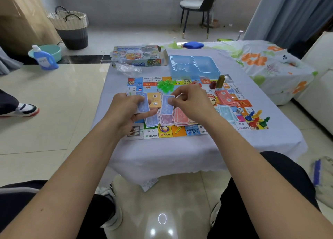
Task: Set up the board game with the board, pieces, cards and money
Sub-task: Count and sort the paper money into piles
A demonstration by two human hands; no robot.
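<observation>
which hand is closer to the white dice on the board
Right. The right hand pinches a blue note over the middle of the board, with the white dice off to its right. The left hand holds a stack of blue notes farther left.

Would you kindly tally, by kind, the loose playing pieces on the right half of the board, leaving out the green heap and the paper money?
Pawns: 4 (blue, yellow, red, green)
Die: 1
Tall blocks: 2 (dark red, olive)
Total: 7
</observation>
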